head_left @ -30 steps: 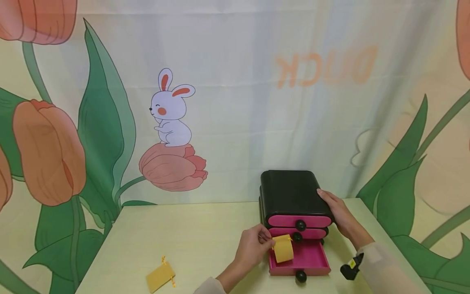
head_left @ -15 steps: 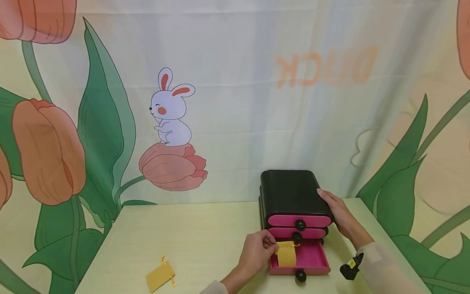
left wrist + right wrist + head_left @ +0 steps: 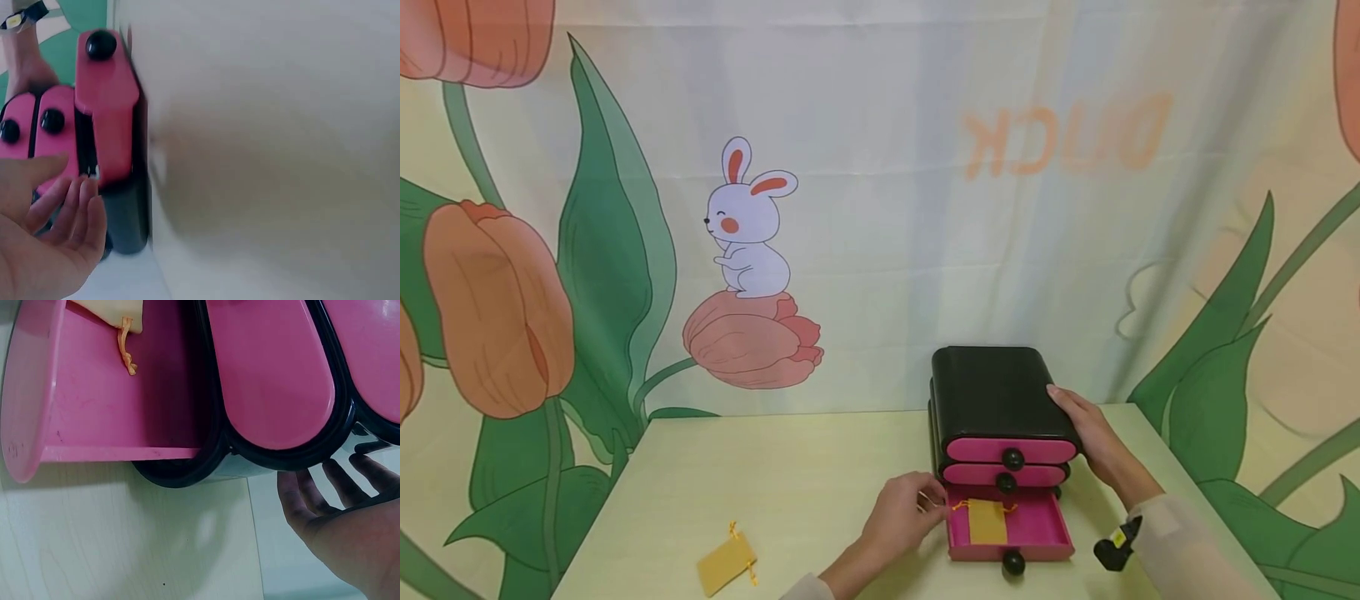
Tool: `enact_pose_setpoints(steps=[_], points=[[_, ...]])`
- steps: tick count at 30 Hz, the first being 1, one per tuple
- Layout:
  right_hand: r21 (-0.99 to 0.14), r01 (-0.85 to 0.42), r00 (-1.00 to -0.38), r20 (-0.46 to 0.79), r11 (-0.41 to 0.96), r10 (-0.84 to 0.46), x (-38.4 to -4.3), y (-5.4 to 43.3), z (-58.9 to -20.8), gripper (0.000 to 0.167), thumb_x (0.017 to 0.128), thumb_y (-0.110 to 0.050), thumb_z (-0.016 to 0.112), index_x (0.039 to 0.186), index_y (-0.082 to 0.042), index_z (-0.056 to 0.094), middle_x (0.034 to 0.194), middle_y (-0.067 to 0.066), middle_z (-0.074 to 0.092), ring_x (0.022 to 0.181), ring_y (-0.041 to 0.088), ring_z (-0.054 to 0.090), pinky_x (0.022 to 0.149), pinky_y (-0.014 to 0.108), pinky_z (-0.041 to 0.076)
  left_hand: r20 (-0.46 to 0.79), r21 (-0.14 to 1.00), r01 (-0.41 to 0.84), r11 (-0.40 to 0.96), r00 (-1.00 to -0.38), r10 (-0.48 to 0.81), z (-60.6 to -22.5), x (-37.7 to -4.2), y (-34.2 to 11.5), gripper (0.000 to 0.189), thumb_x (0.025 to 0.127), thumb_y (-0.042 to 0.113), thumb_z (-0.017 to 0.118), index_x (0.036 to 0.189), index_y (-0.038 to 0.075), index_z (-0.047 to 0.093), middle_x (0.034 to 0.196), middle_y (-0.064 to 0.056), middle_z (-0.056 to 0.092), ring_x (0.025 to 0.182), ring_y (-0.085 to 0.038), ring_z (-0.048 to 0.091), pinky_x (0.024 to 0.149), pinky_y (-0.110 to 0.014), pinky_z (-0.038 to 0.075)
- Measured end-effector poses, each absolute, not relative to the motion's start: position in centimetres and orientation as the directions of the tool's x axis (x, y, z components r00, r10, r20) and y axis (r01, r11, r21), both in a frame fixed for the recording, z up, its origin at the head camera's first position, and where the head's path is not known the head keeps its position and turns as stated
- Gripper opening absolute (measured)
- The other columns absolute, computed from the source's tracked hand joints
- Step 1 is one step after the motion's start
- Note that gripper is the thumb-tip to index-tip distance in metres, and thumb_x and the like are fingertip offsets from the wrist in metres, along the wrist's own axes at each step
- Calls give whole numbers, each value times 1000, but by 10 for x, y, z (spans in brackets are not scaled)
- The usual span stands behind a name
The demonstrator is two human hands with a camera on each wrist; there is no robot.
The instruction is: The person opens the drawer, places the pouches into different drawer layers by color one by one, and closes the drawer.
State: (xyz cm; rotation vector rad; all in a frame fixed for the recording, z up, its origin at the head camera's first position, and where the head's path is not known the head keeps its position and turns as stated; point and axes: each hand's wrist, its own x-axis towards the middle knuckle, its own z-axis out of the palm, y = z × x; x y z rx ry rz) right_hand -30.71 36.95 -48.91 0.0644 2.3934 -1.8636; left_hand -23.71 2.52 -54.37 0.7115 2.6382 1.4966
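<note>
A small yellow drawstring pouch point(image 3: 987, 522) lies flat in the pulled-out bottom pink drawer point(image 3: 1040, 527), its cord ends spread to both sides. My left hand point(image 3: 904, 515) is just at the drawer's left edge, thumb and fingers apart. Nothing is between them in the left wrist view, where the hand point(image 3: 53, 244) shows palm up. The black drawer chest point(image 3: 992, 392) has two upper pink drawers closed, each with a round black knob. My right hand point(image 3: 1097, 437) rests against the chest's right side; in the right wrist view its extended fingers point(image 3: 340, 481) touch that side.
A second yellow drawstring pouch point(image 3: 727, 565) lies on the pale wooden table point(image 3: 820, 475) at the front left. Behind the table hangs a curtain point(image 3: 880, 208) printed with tulips and a rabbit. A black device point(image 3: 1118, 543) is strapped at the right wrist.
The yellow pouch has been lowered into the bottom drawer and let go. My left hand has drawn back slightly to the left. The right hand has stayed on the chest.
</note>
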Motion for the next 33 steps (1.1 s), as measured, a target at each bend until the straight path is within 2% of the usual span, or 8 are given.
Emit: enact_pose_setpoints(steps=[7,14,23,33], points=[[-963,107,-992,-119,246,-33,-308,366,-491,94,105,-70,45,169,-6,20,170,24,28,156,42,27,126,62,21,138,721,393,571,-888,438,-532,-237,-46,21,91,15,85,107,6,76,99,-1,71,86,-12,69,76,-27,57],[-960,118,-991,-131,252,-35,-309,363,-493,95,104,-71,45,169,-7,20,171,24,27,157,42,27,126,62,21,123,678,343,650,-925,360,-531,-239,-123,27,92,12,84,115,4,74,107,-8,71,94,-26,71,78,-38,60],[-962,102,-992,-117,253,-49,-311,362,-493,95,104,-70,44,169,-5,20,171,24,26,156,42,27,126,61,21,-14,637,150,756,-979,206,-528,-246,-198,28,90,8,85,117,5,75,108,-5,70,101,-26,69,90,-47,59],[-963,86,-994,-101,254,-45,-309,369,-490,92,106,-69,43,169,-6,20,171,24,25,156,42,27,126,62,21,-166,579,77,812,-964,210,-530,-245,-240,37,88,7,86,122,6,72,115,-1,69,107,-25,66,95,-47,57]])
